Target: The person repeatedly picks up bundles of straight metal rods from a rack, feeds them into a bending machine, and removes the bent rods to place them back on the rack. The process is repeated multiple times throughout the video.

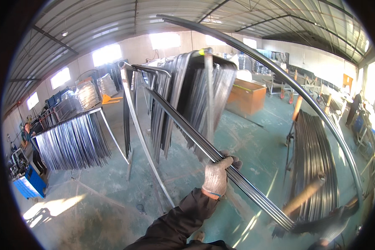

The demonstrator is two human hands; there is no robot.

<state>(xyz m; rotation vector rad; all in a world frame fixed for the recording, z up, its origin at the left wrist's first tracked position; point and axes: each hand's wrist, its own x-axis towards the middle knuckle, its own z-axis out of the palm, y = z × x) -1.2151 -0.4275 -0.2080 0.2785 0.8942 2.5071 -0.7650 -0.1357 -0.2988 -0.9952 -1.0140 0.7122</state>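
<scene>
In the head view, the long bent bars (257,195) are held over the floor (100,221) by the closed left grip (216,178), the blurry right grip (336,228) cannot be told, and the likely stiff, heavy, slippery metal is best held with hands wide apart.

Worn gear: knit glove, dark sleeve

Left hand (216,177): light grey knit glove (214,171), coarse weave, blue-green trim (211,195) at cuff. Left sleeve (177,218): black-brown, long, creased, loose at the forearm. Right hand (336,229): greyish glove (338,227), blurred; knit texture unreadable.
</scene>
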